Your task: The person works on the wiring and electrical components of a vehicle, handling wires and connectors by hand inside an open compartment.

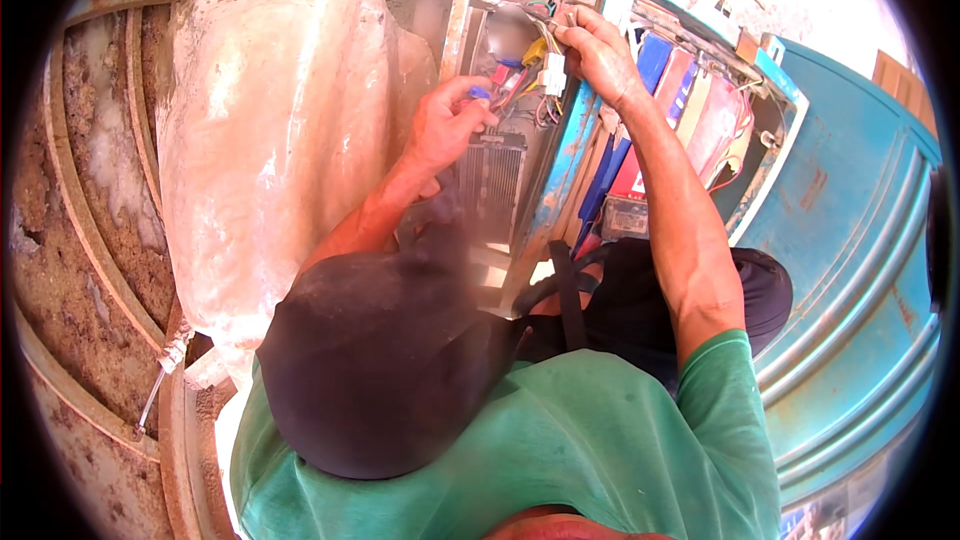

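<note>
My left hand (450, 123) is closed on a small blue piece (479, 92), left of a bundle of wires with red and yellow connectors (534, 52). Higher up, my right hand (598, 58) pinches thin wires near the top of the open teal-framed bay (572, 140); its fingertips are partly hidden. A white connector block (552, 75) hangs just left of that hand. Below the wiring is a finned metal unit (492, 185).
A large pale, lumpy moulded body (260, 140) fills the left, beside rusty metal ribs (90, 220). Right stand a compartment of blue and red packs (676, 90) and a teal panel (845, 240). My dark-clothed legs (385, 360) occupy the lower middle.
</note>
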Tool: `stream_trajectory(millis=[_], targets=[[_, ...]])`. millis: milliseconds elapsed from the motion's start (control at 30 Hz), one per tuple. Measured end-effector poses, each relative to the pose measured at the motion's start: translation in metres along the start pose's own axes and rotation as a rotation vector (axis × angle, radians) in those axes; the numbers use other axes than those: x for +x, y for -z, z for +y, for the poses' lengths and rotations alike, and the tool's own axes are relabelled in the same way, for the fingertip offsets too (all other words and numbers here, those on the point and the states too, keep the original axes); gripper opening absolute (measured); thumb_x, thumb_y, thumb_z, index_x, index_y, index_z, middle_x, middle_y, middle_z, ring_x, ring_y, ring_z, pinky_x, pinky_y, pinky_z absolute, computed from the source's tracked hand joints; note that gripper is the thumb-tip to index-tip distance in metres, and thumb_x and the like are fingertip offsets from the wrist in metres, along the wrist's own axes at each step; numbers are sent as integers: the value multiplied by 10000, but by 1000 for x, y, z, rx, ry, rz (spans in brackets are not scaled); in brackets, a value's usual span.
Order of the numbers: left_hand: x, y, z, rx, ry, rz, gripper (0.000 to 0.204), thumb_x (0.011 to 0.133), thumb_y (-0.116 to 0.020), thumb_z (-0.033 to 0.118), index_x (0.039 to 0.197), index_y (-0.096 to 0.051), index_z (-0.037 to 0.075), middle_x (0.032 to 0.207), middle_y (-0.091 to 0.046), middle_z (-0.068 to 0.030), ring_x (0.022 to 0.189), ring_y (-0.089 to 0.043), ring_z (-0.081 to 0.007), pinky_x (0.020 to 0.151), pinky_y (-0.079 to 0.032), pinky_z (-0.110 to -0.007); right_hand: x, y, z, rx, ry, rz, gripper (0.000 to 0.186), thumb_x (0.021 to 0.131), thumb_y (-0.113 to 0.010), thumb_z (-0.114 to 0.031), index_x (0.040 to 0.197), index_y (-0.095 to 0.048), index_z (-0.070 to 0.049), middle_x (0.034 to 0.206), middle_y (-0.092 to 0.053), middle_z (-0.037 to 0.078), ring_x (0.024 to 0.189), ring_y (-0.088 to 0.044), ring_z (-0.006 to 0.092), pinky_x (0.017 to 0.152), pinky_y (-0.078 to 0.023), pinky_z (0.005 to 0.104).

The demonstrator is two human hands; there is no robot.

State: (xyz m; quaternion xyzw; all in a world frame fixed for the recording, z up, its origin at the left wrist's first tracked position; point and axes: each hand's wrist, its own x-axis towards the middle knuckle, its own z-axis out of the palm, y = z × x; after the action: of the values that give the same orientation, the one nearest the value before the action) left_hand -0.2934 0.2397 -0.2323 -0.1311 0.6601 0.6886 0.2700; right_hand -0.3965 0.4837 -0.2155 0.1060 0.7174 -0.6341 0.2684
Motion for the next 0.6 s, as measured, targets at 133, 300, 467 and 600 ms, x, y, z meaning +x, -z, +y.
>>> stream_trajectory(millis=[133, 300, 467, 600], targets=[[0, 1, 2, 18, 0, -5, 281, 993, -586, 97, 1247, -659, 1, 937, -752, -97, 813, -725, -131, 682, -553, -275, 0, 6, -1, -69, -88, -27, 220, 950, -614, -237, 1040, -691, -51, 874, -653, -15, 794, -572, 89, 707, -465, 284], [1, 1, 6, -1, 6, -13, 267, 990, -586, 89, 1231, -661, 0, 939, -742, -92, 795, -723, -136, 670, -551, -280, 1, 7, 0, -124, -67, -22, 226, 949, -615, -238, 1048, -686, -48, 884, -657, -11, 805, -577, 93, 726, -470, 282], [0, 2, 10, 26, 21, -33, 278, 996, -585, 89, 1247, -655, -5, 946, -739, -92, 808, -724, -137, 689, -555, -278, 0, 6, 0, -75, -77, -27, 218, 952, -616, -232, 1042, -684, -46, 892, -660, -7, 807, -578, 92, 736, -471, 279], [0, 3, 8, -2, 20, -50, 297, 1009, -575, 78, 1282, -640, -19, 989, -743, -106, 848, -729, -148, 730, -566, -277, 1, 6, 0, -64, -76, -31, 206, 956, -613, -225, 1037, -682, -50, 893, -661, -6, 810, -583, 91, 741, -474, 279]])
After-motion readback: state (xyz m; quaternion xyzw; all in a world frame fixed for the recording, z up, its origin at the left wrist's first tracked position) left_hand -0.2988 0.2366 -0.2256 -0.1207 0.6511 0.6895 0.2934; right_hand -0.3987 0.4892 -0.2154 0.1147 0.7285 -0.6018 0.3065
